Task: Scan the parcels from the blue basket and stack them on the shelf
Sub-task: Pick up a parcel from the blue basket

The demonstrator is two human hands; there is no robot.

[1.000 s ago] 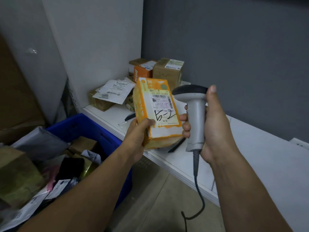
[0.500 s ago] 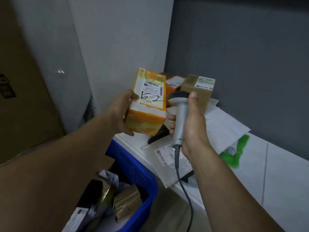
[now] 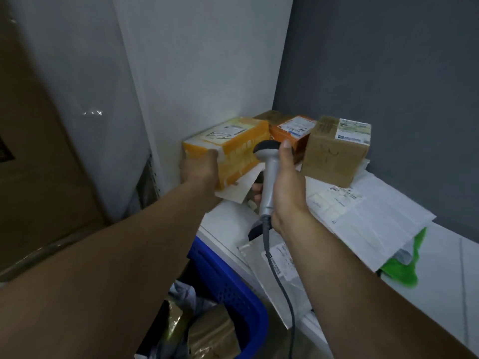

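My left hand (image 3: pixel 198 171) grips the near end of a yellow-orange parcel (image 3: pixel 234 149), which lies flat with its white label facing up, on a stack against the white side wall at the shelf's (image 3: pixel 445 270) far left corner. A grey corded barcode scanner (image 3: pixel 269 177) stands upright in my right hand (image 3: pixel 283 187), just right of that parcel. Below my arms is the blue basket (image 3: pixel 233 286), with brown and dark parcels inside.
An orange box (image 3: pixel 291 130) and a brown cardboard box (image 3: pixel 334 151) stand in the shelf corner against the grey back wall. White mailer bags (image 3: pixel 363 216), a green bag (image 3: pixel 404 270) and a clear-wrapped flat parcel (image 3: pixel 280 265) lie on the shelf. Large cardboard stands at the left.
My left hand has carried the yellow-orange parcel from beside the scanner, tipped it flat and brought it down into the shelf's left corner. The scanner stays upright in my right hand.
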